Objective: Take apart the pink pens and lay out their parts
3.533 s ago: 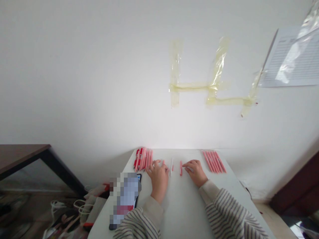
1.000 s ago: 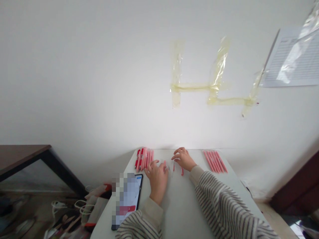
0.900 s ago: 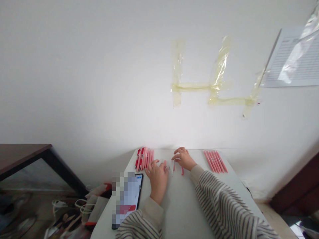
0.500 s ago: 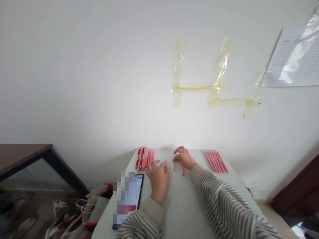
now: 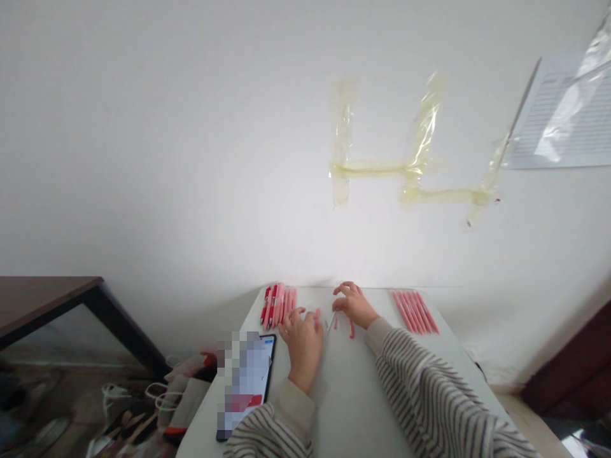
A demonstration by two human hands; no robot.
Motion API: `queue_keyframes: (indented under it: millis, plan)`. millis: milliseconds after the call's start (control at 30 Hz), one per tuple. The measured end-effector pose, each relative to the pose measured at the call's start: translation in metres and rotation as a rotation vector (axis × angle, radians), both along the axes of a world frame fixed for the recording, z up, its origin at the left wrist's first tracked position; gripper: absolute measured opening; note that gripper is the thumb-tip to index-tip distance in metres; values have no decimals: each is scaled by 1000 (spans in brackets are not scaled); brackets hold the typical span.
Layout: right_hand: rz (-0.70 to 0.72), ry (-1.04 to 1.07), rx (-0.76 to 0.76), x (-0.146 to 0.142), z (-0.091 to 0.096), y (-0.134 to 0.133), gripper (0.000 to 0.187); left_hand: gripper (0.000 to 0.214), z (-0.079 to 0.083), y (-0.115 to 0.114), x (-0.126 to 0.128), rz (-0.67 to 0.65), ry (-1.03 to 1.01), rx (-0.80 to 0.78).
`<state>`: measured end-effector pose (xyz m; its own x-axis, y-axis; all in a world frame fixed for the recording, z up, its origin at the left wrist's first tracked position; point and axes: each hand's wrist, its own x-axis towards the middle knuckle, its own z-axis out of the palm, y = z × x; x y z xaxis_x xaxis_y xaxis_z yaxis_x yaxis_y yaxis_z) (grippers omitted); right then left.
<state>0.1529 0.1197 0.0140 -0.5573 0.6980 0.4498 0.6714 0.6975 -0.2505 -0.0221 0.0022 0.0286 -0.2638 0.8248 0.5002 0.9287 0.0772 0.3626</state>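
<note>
My left hand (image 5: 304, 340) is closed at the fingertips on a short pink pen barrel (image 5: 317, 315). Just right of it, my right hand (image 5: 353, 304) pinches a thin pale pen refill (image 5: 331, 323) that slants down toward the left hand. Small pink pen parts lie below the right hand: a tiny piece (image 5: 335, 324) and a longer pink piece (image 5: 352, 329). Left of my left hand is a row of pink pens (image 5: 282, 305), with red pens (image 5: 265, 306) at its left end. Several pink pens (image 5: 414, 312) lie side by side at the right.
A phone (image 5: 245, 388) lies on the white table (image 5: 356, 407) beside my left forearm. The white wall (image 5: 238, 159) rises behind the table, with yellowed tape on it. Bags (image 5: 179, 397) stand on the floor at the left, near a dark-framed brown table (image 5: 48, 299).
The pen refill tilts slightly more. Otherwise both hands and the pens keep their places, with only a slight shift of the view.
</note>
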Motion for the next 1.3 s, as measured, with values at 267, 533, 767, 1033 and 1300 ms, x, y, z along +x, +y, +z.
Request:
queue_keyframes:
  millis: [267, 533, 767, 1033, 1300]
  plan:
    - [-102, 32, 118, 27, 5, -7, 17, 19, -5, 1, 2, -36, -2, 4]
    - [-271, 55, 134, 63, -1, -34, 18, 9, -8, 1, 11, -80, 25, -15]
    - [-357, 67, 95, 75, -5, -51, 20, 14, -9, 2, 14, -92, 50, -58]
    - [-381, 105, 96, 69, -18, -54, 19, 11, -13, 6, 14, -87, 46, -35]
    - [-373, 103, 50, 68, -30, -54, 18, 8, -9, 5, 15, -87, 41, -47]
